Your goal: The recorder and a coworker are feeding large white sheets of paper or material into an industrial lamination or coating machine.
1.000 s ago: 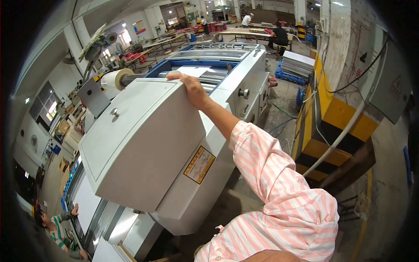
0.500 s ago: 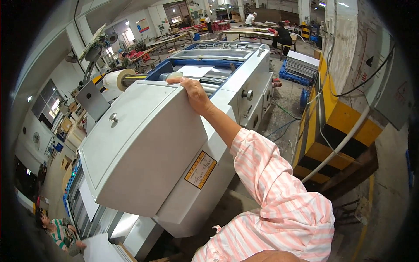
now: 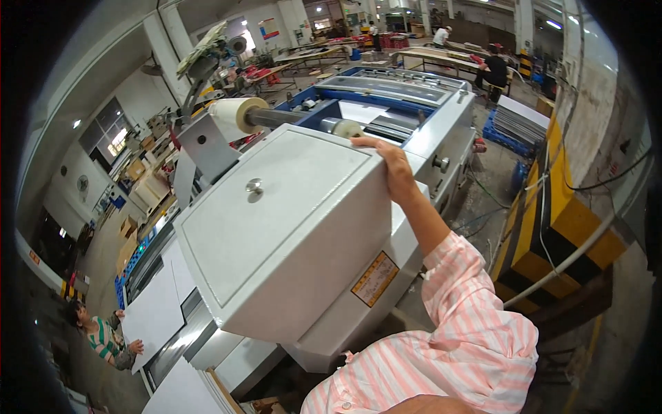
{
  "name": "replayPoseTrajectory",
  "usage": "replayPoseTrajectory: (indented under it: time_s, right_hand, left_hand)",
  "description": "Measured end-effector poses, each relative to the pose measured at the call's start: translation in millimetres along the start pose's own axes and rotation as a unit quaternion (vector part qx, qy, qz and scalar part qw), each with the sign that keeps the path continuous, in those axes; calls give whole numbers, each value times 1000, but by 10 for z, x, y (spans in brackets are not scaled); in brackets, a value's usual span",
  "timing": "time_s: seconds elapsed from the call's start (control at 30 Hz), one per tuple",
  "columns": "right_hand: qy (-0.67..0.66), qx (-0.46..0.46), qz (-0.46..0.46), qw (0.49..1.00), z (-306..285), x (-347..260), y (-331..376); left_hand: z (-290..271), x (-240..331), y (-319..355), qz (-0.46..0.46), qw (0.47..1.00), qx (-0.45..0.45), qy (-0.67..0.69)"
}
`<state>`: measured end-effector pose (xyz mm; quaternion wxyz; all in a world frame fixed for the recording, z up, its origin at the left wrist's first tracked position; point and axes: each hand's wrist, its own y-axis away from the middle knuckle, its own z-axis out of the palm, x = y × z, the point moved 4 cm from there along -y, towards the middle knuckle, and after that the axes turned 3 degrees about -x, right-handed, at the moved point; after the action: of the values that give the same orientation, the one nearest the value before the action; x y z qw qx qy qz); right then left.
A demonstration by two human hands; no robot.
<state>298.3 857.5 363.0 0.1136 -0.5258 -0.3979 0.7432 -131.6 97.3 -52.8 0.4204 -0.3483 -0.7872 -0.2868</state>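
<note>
A large light-grey machine cover [image 3: 276, 200] with a round metal knob [image 3: 254, 185] fills the middle of the picture. My right hand [image 3: 396, 169] is closed over its far right corner, the fingers hooked along the top edge. The pink-striped sleeve runs back from there to the lower right. Just beyond the fingers is the pale end of a roller [image 3: 347, 129]. A cream roll of film [image 3: 238, 114] sits on a shaft farther left. My left hand is out of view.
At lower left a person in a striped shirt [image 3: 105, 338] holds a large white sheet [image 3: 153, 310] over the machine's bed. More white sheets [image 3: 181, 390] lie nearer me. A yellow-black striped pillar base [image 3: 552, 228] and a sheet stack [image 3: 520, 121] stand to the right.
My view has turned left, so the machine and my right hand sit farther right in the picture. The person at lower left now has a white sheet spread between both hands.
</note>
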Motion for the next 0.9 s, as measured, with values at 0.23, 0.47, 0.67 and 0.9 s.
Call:
replayPoseTrajectory:
  time_s: [0.23,0.47,0.67,0.9]
  right_hand:
    - [-35,23,33,999,57,-9,21]
    - [1,27,36,999,181,-157,10]
    - [4,34,34,999,20,-125,19]
    - [-25,14,46,999,129,-91,19]
  left_hand:
    - [-271,-149,-12,-33,999,35,-14]
    - [-685,-256,-110,-45,996,64,-44]
    - [-428,34,-202,-20,996,28,-82]
    - [253,409,-302,23,991,-39,-127]
